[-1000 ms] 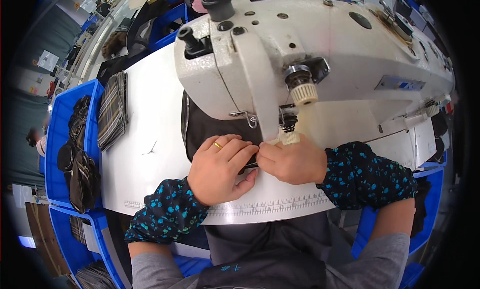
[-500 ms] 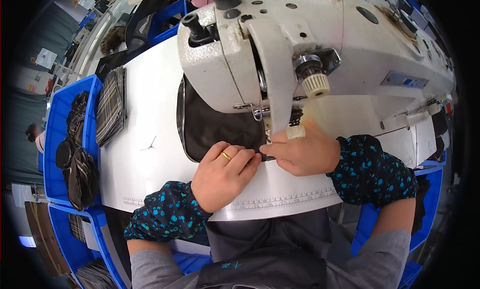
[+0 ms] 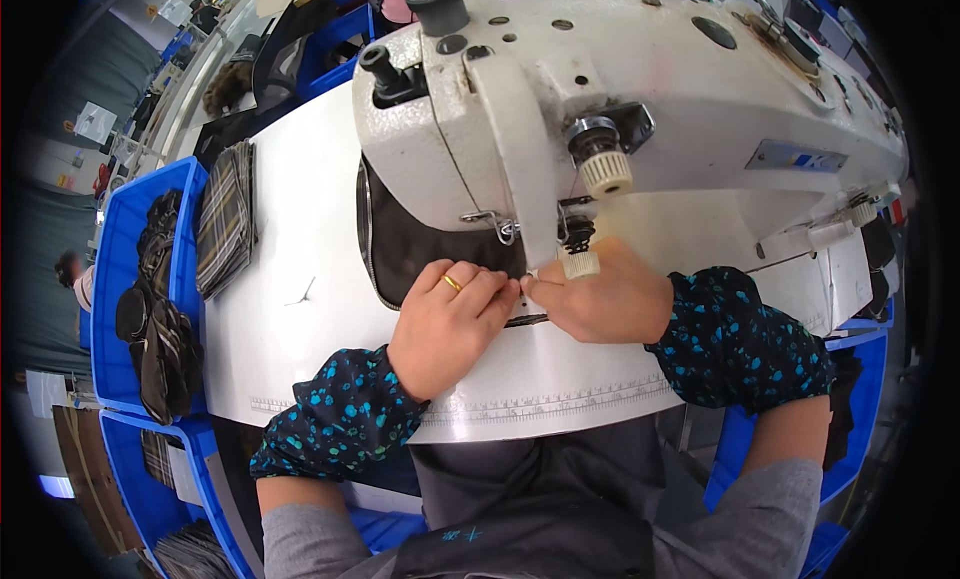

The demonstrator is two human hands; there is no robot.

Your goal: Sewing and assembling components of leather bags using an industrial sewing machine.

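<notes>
A dark brown fabric piece [image 3: 425, 241] with a zipper along its curved left edge lies flat under the head of a white sewing machine [image 3: 455, 149]. My left hand [image 3: 445, 319], a gold ring on one finger, has its fingers bent together over the near edge of the fabric. Thumb and forefinger of my right hand [image 3: 605, 297] pinch at the fabric's near right corner, close to the needle area. The fingertips of both hands almost meet there. The needle and presser foot are mostly hidden by the machine head and my right hand.
Folded plaid cloth [image 3: 226, 219] is stacked at the table's left edge. Beside it a blue bin [image 3: 102, 309] holds dark pieces. A loose thread [image 3: 300, 294] lies on the white table [image 3: 290, 354], which has a printed ruler [image 3: 560, 397] along its front. Another blue bin [image 3: 868, 379] stands at right.
Both hands have shifted slightly away from me, the fabric's near edge moving with them. My right fingers are drawn closer together. The machine sits slightly further left in view.
</notes>
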